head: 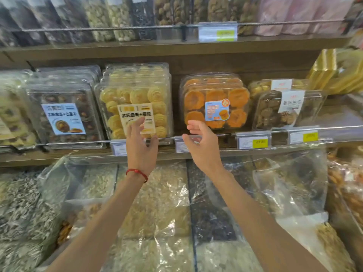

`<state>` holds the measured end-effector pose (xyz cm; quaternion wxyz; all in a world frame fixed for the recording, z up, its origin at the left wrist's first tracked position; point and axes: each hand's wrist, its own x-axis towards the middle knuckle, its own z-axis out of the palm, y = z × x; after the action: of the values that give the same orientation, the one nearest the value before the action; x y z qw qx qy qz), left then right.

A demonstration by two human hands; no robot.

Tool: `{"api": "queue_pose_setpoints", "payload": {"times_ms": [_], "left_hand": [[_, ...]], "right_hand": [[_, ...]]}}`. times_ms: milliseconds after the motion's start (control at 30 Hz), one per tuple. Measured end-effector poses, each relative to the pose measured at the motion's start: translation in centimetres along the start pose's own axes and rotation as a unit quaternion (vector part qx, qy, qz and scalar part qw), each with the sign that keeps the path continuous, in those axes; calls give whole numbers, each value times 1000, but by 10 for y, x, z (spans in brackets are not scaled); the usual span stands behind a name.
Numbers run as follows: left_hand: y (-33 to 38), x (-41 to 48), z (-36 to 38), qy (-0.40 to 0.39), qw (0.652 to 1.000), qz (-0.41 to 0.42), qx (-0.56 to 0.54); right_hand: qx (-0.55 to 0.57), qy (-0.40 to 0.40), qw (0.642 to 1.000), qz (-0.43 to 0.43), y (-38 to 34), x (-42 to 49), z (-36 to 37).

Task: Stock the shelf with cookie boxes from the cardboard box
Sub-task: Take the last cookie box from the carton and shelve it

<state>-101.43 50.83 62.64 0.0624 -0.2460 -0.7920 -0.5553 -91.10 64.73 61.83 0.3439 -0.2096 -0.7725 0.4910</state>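
1. Cookie boxes stand on edge along the middle shelf (176,157), leaning back behind a thin wire rail (78,142) at its front edge.
2. Front and centre is a clear box of pale yellow swirl cookies (135,101) with a cream label, and more boxes of the same kind are stacked behind it.
3. Just beside it toward the shelf's left end stands a box of dark cookies (64,114) with a light blue label.
4. To the right, apart by a narrow gap, is a rounded box of orange cookies (214,101) with a blue sticker; further right is a box of brown cookies (282,110) with a white label.
5. The left hand (140,146) is raised in front of the yellow swirl box's lower right corner, fingers (135,124) spread loosely open and overlapping the cream label; whether they touch the box cannot be told, and they grip nothing.
6. A red string bracelet (137,173) circles the left wrist.
7. The right hand (202,144) is up at the shelf's front edge, below the orange box's lower left corner, palm turned inward, fingers open and empty.
8. Price tag holders (253,141) hang on the rail, two with yellow patches.
9. Below the shelf lie clear bags of bulk dried goods (163,203).
10. The cardboard box is not in view.
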Motion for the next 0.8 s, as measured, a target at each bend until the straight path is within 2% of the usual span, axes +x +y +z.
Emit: {"api": "queue_pose_setpoints", "payload": {"times_ms": [133, 300, 500, 800], "left_hand": [[-30, 18, -45, 8, 1000, 5, 18], [-58, 53, -81, -31, 999, 0, 21], [-70, 69, -90, -63, 998, -8, 28], [-80, 90, -82, -105, 989, -84, -64]], "right_hand": [[12, -23, 999, 46, -21, -1, 40], [-17, -20, 996, 80, -35, 15, 83], [-37, -33, 992, 116, -37, 32, 102], [15, -24, 995, 99, -18, 60, 112]]}}
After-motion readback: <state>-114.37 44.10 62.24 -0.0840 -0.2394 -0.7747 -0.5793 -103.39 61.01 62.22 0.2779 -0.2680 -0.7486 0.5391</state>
